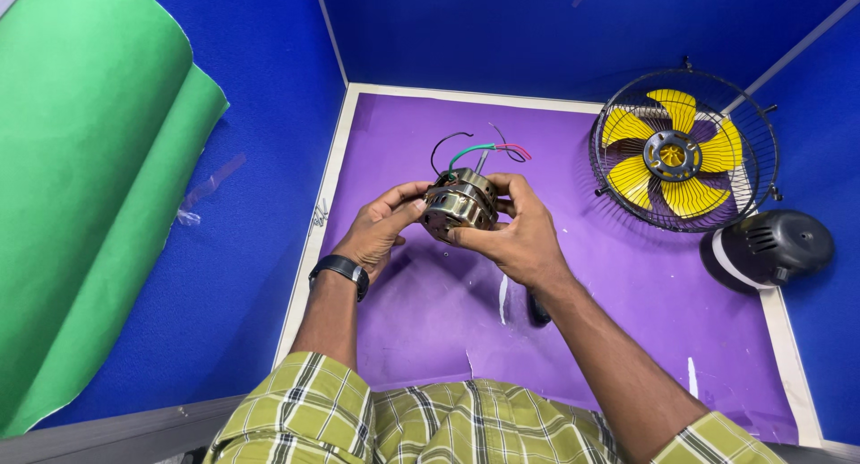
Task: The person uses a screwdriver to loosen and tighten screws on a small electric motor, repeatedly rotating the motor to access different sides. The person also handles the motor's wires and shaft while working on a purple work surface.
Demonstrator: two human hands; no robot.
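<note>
Blue partition walls enclose purple mat (430,312); green sheet (90,186) hangs at left. Motor (460,204) held above mat, mid-frame, between both hands. Left hand (381,228): fingers closed on motor's left side; wristband (340,269) on wrist. Right hand (518,231): fingers wrapped over right side. Wires (479,148) rise from motor. Fan (678,150) with yellow blades lies at right; dark housing (769,247) just beside it.
</note>
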